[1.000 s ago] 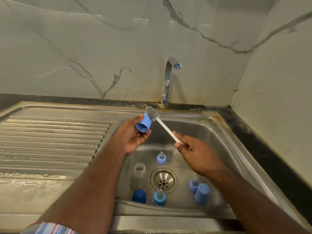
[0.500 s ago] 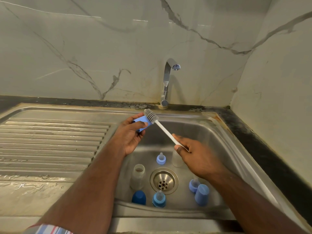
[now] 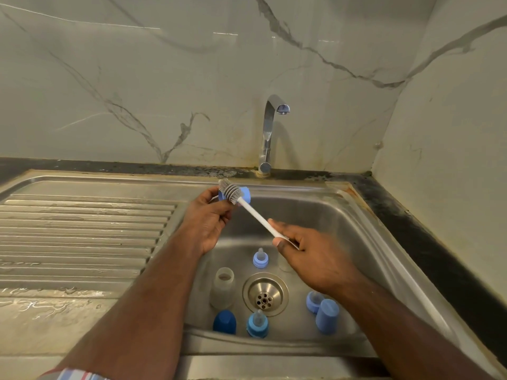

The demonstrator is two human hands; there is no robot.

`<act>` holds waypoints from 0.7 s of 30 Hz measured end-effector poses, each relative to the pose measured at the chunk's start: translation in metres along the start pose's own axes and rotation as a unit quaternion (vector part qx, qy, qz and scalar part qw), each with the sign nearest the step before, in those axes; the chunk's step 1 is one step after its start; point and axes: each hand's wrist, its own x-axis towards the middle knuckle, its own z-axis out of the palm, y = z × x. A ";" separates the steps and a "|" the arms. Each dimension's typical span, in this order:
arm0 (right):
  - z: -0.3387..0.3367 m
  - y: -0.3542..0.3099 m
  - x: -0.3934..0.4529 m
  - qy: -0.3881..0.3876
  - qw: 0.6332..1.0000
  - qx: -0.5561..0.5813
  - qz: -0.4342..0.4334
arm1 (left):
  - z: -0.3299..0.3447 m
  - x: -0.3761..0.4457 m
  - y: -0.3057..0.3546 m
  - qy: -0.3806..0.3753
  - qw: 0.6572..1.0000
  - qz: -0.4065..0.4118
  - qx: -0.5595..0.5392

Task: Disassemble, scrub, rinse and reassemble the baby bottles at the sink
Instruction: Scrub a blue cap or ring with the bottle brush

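My left hand (image 3: pixel 210 219) grips a light blue bottle cap (image 3: pixel 245 195) above the sink's back left corner. My right hand (image 3: pixel 310 253) pinches the white handle of a bottle brush (image 3: pixel 256 213). Its grey bristle head (image 3: pixel 230 191) lies across the outside of the cap. In the sink basin (image 3: pixel 315 215) stand a clear bottle (image 3: pixel 223 287), a nipple with a blue ring (image 3: pixel 260 259), a dark blue cap (image 3: pixel 224 322), another blue-ringed nipple (image 3: pixel 257 325), a third nipple ring (image 3: pixel 313 301) and a light blue cap (image 3: pixel 327 316). Behind my right hand a second clear bottle is mostly hidden.
The tap (image 3: pixel 270 127) rises at the back of the sink, with no water running. A ribbed steel drainboard (image 3: pixel 82 231), wet near its front, lies to the left. The drain (image 3: pixel 264 294) sits in the basin's middle. Marble walls close in behind and on the right.
The left hand has turned the cap and raised it a little toward the back left. The brush head has moved from the cap's far end to lie across its side.
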 end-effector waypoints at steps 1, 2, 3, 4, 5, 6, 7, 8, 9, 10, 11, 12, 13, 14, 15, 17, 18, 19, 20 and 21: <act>0.000 0.001 0.001 0.001 1.000 -0.003 0.000 | 0.000 0.000 0.000 -0.005 1.000 0.001 0.002; -0.002 0.002 0.004 0.008 1.000 -0.008 0.007 | 0.001 -0.001 -0.001 -0.007 1.000 0.002 0.010; -0.004 0.005 0.006 0.016 1.000 -0.013 0.018 | 0.002 -0.002 -0.001 -0.006 1.000 0.004 0.019; -0.006 0.007 0.008 0.022 0.999 -0.014 0.026 | 0.003 -0.002 -0.002 -0.005 1.000 0.006 0.025; -0.007 0.007 0.008 0.024 0.999 -0.012 0.028 | 0.003 -0.002 -0.002 -0.006 1.000 0.009 0.028; -0.006 0.006 0.006 0.021 0.999 -0.009 0.023 | 0.002 -0.001 -0.002 -0.009 1.000 0.011 0.026; -0.005 0.004 0.003 0.014 1.000 -0.006 0.014 | 0.002 -0.001 -0.002 -0.014 1.000 0.012 0.021; -0.004 0.001 0.001 0.006 1.000 -0.005 0.007 | 0.001 -0.001 -0.001 -0.018 1.000 0.012 0.016; -0.003 0.001 0.001 0.002 1.000 -0.008 0.004 | 0.001 -0.001 -0.001 -0.019 1.000 0.013 0.014; -0.003 0.001 0.003 0.008 1.000 -0.015 0.006 | 0.001 -0.002 -0.001 -0.017 1.000 0.013 0.016; -0.005 0.004 0.005 0.020 0.999 -0.021 0.014 | 0.001 -0.002 -0.001 -0.012 1.000 0.013 0.020; -0.006 0.006 0.007 0.029 0.999 -0.022 0.022 | 0.002 -0.003 -0.001 -0.008 1.000 0.013 0.022; -0.007 0.008 0.008 0.032 0.999 -0.019 0.025 | 0.002 -0.003 -0.001 -0.005 1.000 0.014 0.025; -0.007 0.007 0.006 0.028 0.999 -0.014 0.022 | 0.002 -0.003 -0.001 -0.005 1.000 0.014 0.023; -0.005 0.006 0.003 0.016 1.000 -0.006 0.016 | 0.003 -0.003 0.000 -0.005 1.000 0.014 0.017; -0.003 0.004 0.001 0.001 1.000 0.005 0.010 | 0.002 -0.003 0.001 0.002 1.000 0.017 0.004; -0.003 0.005 0.003 0.009 1.000 0.002 0.013 | 0.002 -0.003 0.001 0.006 1.000 0.018 0.004; -0.004 0.008 0.006 0.022 1.000 -0.004 0.021 | 0.002 -0.004 0.002 0.010 1.000 0.018 0.003; -0.006 0.011 0.008 0.033 0.999 -0.007 0.031 | 0.002 -0.004 0.002 0.011 1.000 0.017 0.002; -0.007 0.012 0.009 0.036 0.999 -0.005 0.036 | 0.002 -0.005 0.002 0.013 1.000 0.015 0.000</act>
